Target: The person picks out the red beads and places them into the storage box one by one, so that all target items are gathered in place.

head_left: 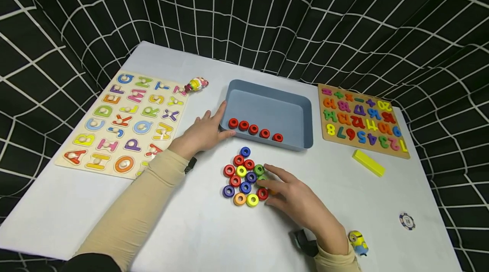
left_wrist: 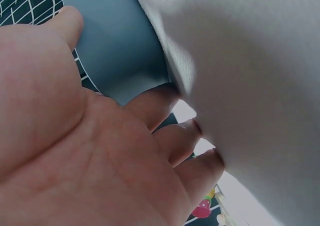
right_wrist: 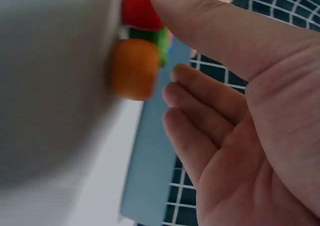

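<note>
A blue-grey tray [head_left: 271, 108] lies at the back middle of the table, with a row of several small red rings [head_left: 253, 129] along its front wall. My left hand [head_left: 202, 133] touches the tray's left end, thumb by the front corner and index finger along the side. In front of the tray lies a cluster of coloured rings [head_left: 245, 187]: red, blue, purple, yellow, orange and green. Over the cluster's right side, my right hand [head_left: 296, 197] has its fingers spread and partly covers an orange ring [right_wrist: 134, 69]. Its thumb is near a red ring [right_wrist: 142, 8] in the right wrist view.
An alphabet puzzle board [head_left: 126, 125] lies at left, with a small figurine [head_left: 196, 84] by its corner. At right are a number board [head_left: 359, 119], a yellow block [head_left: 368, 163], a poker chip [head_left: 407, 221] and a minion toy [head_left: 358, 242]. Black grid cloth surrounds the table.
</note>
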`<state>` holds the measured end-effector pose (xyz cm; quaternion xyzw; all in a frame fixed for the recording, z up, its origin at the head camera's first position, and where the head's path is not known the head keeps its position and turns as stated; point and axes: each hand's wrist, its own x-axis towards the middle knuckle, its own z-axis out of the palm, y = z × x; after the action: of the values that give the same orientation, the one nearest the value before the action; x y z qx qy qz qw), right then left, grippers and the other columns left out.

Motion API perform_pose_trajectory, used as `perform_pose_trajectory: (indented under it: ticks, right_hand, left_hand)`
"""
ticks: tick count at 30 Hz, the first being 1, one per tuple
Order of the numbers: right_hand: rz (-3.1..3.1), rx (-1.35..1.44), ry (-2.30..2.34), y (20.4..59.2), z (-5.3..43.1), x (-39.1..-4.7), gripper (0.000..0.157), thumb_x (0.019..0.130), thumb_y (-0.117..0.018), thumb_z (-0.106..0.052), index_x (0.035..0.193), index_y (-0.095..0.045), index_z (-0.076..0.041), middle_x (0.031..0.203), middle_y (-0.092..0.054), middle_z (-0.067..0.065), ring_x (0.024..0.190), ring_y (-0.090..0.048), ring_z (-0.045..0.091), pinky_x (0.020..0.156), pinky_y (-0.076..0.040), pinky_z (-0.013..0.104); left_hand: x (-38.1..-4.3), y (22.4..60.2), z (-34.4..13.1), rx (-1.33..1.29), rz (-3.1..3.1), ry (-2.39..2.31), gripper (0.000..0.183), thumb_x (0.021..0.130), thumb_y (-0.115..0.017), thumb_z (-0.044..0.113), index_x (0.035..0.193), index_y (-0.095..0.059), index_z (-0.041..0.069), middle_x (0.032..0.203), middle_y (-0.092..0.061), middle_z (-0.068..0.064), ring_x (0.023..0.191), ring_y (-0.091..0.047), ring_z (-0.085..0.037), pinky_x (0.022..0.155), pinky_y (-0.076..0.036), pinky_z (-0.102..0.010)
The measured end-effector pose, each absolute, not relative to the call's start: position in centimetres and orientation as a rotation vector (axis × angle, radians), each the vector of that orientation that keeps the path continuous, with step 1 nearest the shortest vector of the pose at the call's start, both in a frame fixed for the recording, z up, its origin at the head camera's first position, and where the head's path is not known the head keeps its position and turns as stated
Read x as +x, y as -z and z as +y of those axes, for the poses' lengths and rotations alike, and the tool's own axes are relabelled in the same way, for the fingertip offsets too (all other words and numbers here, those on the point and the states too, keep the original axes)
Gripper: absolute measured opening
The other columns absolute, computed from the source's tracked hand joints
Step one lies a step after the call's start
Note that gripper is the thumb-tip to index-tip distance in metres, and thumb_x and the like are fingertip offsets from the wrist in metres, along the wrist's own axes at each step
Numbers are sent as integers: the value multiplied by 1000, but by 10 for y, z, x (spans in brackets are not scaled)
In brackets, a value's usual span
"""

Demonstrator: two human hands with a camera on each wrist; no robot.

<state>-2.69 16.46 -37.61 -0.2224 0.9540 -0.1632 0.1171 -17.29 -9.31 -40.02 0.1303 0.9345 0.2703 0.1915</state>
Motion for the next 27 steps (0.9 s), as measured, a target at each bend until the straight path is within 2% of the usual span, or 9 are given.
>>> perform_pose_trajectory:
  ticks: [3,8,11,15,20,23,27]
  right_hand:
    - [2795,-679,424,383,164,-25,44,81,-77,-29,122,-66,-39,151,-40,-5,138,-44,20,102,-49,40]
    - [2820,-731,396,386,162,-25,36,80,-79,-23,114,-71,-34,149,-44,-6,140,-41,19,103,-48,37]
    - [2832,-704,520,382,163,-26,34,80,-79,-22,112,-72,-28,145,-49,-7,136,-46,17,102,-48,36]
    - [2942,-656,803,373,170,-31,40,80,-78,-13,118,-67,-22,134,-60,-8,125,-57,13,101,-50,35]
    - [3117,-506,1101,366,183,-51,50,81,-75,-2,126,-64,-19,124,-67,-2,111,-66,14,95,-51,21]
    - [3100,-355,1245,366,189,-69,46,84,-71,-4,127,-64,-20,123,-68,1,107,-68,15,91,-50,15]
    - [3093,-190,1237,369,194,-92,41,89,-69,-13,129,-62,-19,122,-68,3,105,-68,16,88,-54,21]
  left_hand:
    - [-173,402,-94,372,2629,-749,94,93,-49,60,155,12,23,159,-21,-18,149,-11,-39,119,-12,-58]
    - [-173,402,-94,375,2635,-746,95,93,-49,60,155,12,22,159,-21,-18,149,-11,-40,119,-13,-58]
    - [-173,401,-94,377,2633,-749,95,93,-49,59,155,12,22,159,-22,-19,149,-11,-41,119,-12,-58]
    - [-173,400,-94,376,2626,-759,95,93,-50,58,155,11,21,158,-23,-20,148,-11,-41,119,-11,-58]
    - [-174,401,-94,375,2632,-753,94,92,-49,60,155,10,21,158,-24,-20,148,-12,-40,119,-12,-58]
    - [-175,404,-95,378,2639,-747,94,92,-48,60,155,10,22,158,-24,-19,149,-13,-40,119,-13,-58]
    - [-175,405,-94,379,2639,-747,94,92,-48,60,155,11,23,158,-26,-17,149,-12,-39,119,-12,-58]
